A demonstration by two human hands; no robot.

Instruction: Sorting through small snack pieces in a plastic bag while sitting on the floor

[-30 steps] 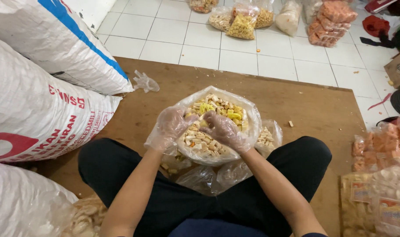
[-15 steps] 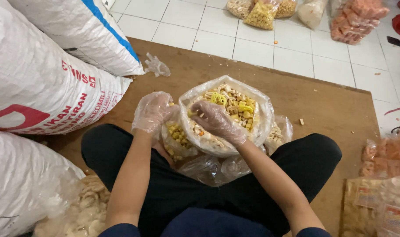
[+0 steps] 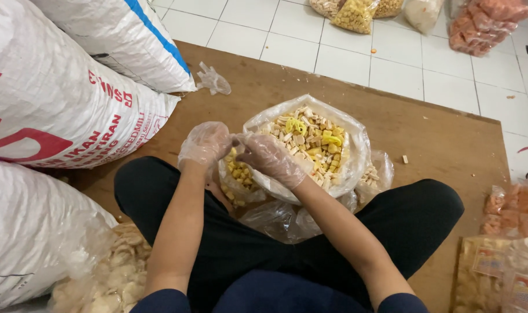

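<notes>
A clear plastic bag (image 3: 351,168) full of mixed cream and yellow snack crackers stands open on a brown board between my knees. My left hand (image 3: 205,144), in a thin clear glove, pinches the bag's rim at its left side. My right hand (image 3: 271,158), also gloved, grips the same rim right beside it, fingers curled over the plastic. A smaller clear bag of yellow pieces (image 3: 236,177) sits just under both hands, pressed against the big bag.
Large white woven sacks (image 3: 61,110) crowd the left side. A bag of pale crackers (image 3: 110,272) lies by my left thigh. Packed snack bags (image 3: 507,249) are at the right edge, more bags (image 3: 357,13) on the white tiles beyond. A crumpled glove (image 3: 213,81) rests on the board (image 3: 438,139).
Both hands have shifted from the top of the bag to its left rim and now grip the plastic together. The bag's contents show more fully.
</notes>
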